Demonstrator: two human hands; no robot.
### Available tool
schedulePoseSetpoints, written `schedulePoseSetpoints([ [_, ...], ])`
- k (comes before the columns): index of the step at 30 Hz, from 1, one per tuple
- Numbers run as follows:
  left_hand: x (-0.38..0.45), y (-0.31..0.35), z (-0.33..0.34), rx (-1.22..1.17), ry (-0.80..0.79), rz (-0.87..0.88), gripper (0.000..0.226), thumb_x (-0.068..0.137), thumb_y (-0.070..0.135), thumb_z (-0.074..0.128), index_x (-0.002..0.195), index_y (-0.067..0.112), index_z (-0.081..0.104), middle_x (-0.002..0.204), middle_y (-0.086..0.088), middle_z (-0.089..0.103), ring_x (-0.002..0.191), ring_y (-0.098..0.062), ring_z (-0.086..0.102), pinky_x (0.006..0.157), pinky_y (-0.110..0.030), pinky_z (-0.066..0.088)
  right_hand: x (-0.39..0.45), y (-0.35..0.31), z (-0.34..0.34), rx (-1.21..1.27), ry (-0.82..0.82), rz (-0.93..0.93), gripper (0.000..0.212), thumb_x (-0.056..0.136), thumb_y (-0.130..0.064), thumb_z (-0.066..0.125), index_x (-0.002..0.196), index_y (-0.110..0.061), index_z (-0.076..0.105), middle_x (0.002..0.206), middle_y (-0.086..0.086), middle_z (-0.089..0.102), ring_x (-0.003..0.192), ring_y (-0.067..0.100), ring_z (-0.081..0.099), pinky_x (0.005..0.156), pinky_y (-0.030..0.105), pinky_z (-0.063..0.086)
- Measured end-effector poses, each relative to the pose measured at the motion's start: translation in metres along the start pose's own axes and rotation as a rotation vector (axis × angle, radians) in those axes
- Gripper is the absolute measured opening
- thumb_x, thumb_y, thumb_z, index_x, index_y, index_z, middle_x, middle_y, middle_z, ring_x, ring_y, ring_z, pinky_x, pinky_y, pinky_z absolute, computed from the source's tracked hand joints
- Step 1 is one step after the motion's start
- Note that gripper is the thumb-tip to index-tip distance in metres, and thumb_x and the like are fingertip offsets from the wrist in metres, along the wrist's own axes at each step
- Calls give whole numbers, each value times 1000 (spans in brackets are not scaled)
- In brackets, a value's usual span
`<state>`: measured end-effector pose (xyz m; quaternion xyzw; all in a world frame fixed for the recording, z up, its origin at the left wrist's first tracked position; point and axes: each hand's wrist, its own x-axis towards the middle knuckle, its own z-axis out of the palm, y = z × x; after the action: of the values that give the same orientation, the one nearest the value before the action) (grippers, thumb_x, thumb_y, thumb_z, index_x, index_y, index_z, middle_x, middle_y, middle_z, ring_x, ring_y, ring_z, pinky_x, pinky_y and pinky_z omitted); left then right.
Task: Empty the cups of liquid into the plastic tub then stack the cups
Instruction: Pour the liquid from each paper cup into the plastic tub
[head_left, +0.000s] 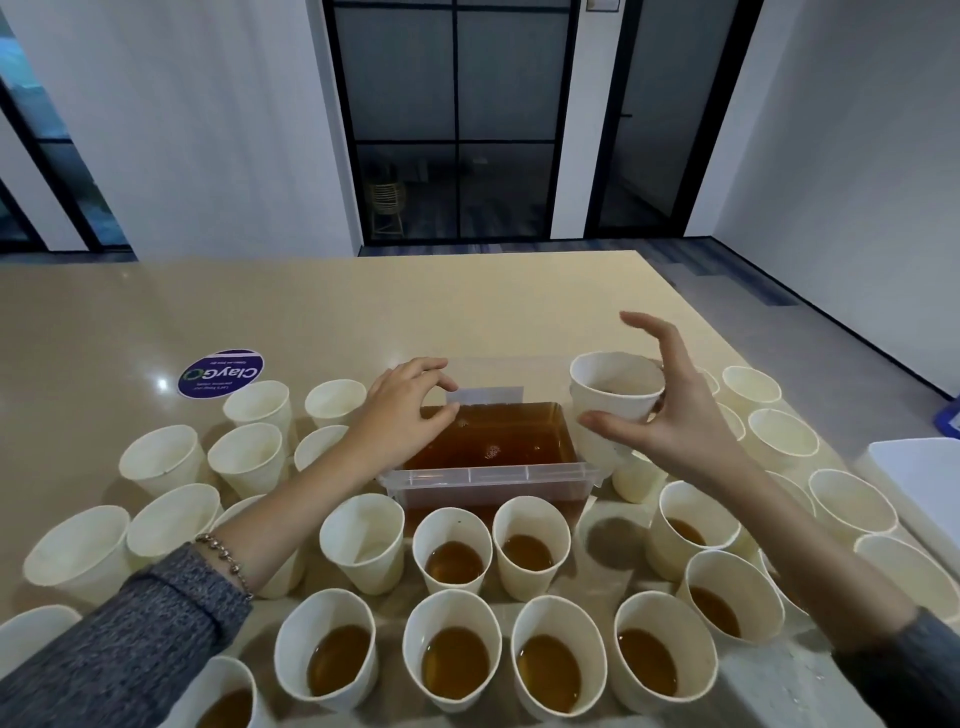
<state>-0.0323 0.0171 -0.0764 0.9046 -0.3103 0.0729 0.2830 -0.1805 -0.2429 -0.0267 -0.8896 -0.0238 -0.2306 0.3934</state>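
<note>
A clear plastic tub (488, 474) of brown liquid sits mid-table. Just right of it stands a short stack of empty white paper cups (615, 395). My right hand (675, 415) is spread around the top cup, thumb by its lower wall and fingers arched above the rim, not clamped on it. My left hand (410, 410) hovers over the tub's far left corner with its fingers loosely curled and nothing in it. Several cups holding brown liquid (456, 660) stand in rows in front of the tub. Several empty cups (163, 457) stand to the left.
More empty cups (782, 441) stand at the right, behind my right hand. A round purple sticker (221, 373) lies on the beige table at the back left. A white flat object (919, 467) sits at the right edge. The table's far edge meets grey floor.
</note>
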Motion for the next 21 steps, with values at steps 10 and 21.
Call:
schedulePoseSetpoints([
  [10,0,2,-1,-9,7,-1,24,96,39,51,115,27,61,143,8,47,134,-14,40,115,-46,27,0,6,18,-6,-52,36,70,69,-61,76,121,-30,41,103,-26,55,96,-1,56,69,28,57],
  [21,1,-2,0,-11,20,-1,21,94,35,55,111,26,63,141,8,49,132,-15,42,113,-43,29,20,7,5,-445,-135,-47,74,65,-78,64,124,-33,56,101,-8,70,83,15,62,66,33,51],
])
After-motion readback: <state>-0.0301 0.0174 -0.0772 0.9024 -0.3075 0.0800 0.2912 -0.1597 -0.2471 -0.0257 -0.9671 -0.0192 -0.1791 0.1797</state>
